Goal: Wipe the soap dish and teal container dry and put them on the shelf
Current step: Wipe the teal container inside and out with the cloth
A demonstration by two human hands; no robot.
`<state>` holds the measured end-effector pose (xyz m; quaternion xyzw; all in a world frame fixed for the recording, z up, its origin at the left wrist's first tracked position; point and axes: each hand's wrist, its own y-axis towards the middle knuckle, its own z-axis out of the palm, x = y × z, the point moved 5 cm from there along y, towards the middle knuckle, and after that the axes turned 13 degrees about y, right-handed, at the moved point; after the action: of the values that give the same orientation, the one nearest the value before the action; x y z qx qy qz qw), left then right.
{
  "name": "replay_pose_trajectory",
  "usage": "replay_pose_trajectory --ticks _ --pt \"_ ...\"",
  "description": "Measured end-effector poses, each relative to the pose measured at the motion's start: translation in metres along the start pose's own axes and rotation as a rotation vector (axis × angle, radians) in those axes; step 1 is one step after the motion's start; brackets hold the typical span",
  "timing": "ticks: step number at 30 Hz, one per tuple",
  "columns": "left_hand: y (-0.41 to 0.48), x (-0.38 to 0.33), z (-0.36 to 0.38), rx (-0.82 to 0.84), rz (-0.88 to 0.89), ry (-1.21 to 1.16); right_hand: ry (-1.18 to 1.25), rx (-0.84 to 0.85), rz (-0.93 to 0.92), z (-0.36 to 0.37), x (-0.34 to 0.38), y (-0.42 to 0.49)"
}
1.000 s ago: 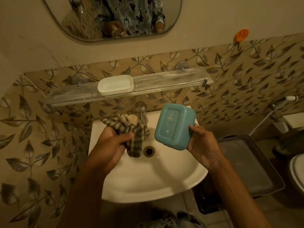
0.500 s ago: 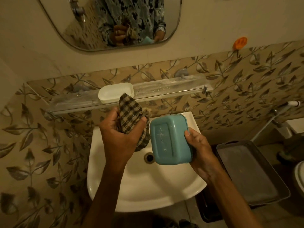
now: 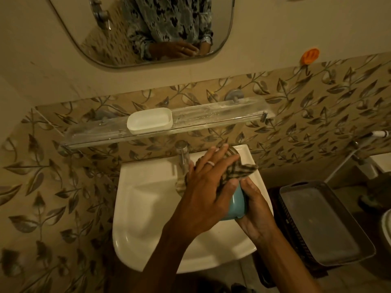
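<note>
Wiping teal container [image 3: 236, 206] over sink [image 3: 146, 210] | left hand [image 3: 203, 187] fingers flat on cloth [image 3: 243, 171] | right hand [image 3: 257, 210] fingers gripping container | soap dish [image 3: 149, 120] on shelf [image 3: 222, 117] above sink, container pending

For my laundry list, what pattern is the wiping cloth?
The cloth is checked, with dark and beige stripes; the head view is the only one showing it.
</note>
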<state>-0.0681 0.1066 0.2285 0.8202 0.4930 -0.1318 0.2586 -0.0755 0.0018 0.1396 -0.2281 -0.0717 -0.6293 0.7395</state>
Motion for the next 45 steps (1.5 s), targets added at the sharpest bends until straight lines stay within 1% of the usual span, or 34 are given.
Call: replay_pose_trajectory --ticks 3,5,6,8,13,17,19,21,23,26,27,28,31,33,36,40,43,45 --pt "-0.002 0.009 0.003 0.102 0.044 -0.024 0.123 -0.017 0.017 -0.003 -0.004 0.0" --pt "-0.004 0.018 0.005 0.141 0.006 -0.182 0.038 0.028 0.011 0.003 -0.001 0.001" --pt "-0.006 0.022 0.006 0.131 -0.012 -0.272 -0.034 0.054 -0.001 0.006 0.001 0.001" --pt "-0.01 0.026 0.008 0.046 -0.016 -0.363 -0.129 0.099 -0.022 0.011 0.006 0.002" --pt "-0.011 0.031 0.009 -0.135 -0.037 -0.369 -0.299 0.147 -0.033 0.022 0.015 0.003" --pt "-0.003 0.054 0.001 -0.242 -0.142 -0.397 -0.353 0.172 0.027 0.029 0.016 0.003" --pt "0.0 0.066 -0.004 -0.23 -0.221 -0.488 -0.376 0.197 0.062 0.029 0.017 0.002" --pt "0.002 0.071 -0.007 -0.182 -0.269 -0.535 -0.4 0.207 0.07 0.029 0.017 0.001" --pt "0.0 0.072 -0.006 -0.136 -0.294 -0.597 -0.448 0.188 0.029 0.029 0.02 0.002" --pt "-0.006 0.068 -0.005 -0.148 -0.31 -0.667 -0.58 0.112 -0.078 0.026 0.026 0.007" --pt "-0.007 0.065 -0.005 -0.159 -0.305 -0.663 -0.574 0.1 -0.074 0.024 0.026 0.009" --pt "-0.008 0.061 -0.005 -0.173 -0.297 -0.655 -0.507 0.09 -0.028 0.02 0.024 0.009" --pt "-0.008 0.05 -0.006 -0.215 -0.265 -0.602 -0.17 0.024 0.194 0.01 0.011 0.005" --pt "-0.007 0.044 -0.01 -0.211 -0.234 -0.544 -0.078 0.024 0.253 0.008 0.006 0.003" --pt "-0.001 0.034 -0.021 -0.201 -0.124 -0.367 -0.031 0.025 0.264 0.009 0.002 0.004" --pt "0.01 0.021 -0.033 -0.191 -0.053 -0.212 0.008 0.046 0.278 0.016 -0.003 0.005" --pt "0.002 0.003 -0.029 -0.12 0.05 0.008 0.06 0.012 0.263 0.017 0.001 0.006" --pt "-0.015 -0.011 -0.021 -0.084 0.106 0.098 0.088 -0.026 0.243 0.016 0.006 0.006"
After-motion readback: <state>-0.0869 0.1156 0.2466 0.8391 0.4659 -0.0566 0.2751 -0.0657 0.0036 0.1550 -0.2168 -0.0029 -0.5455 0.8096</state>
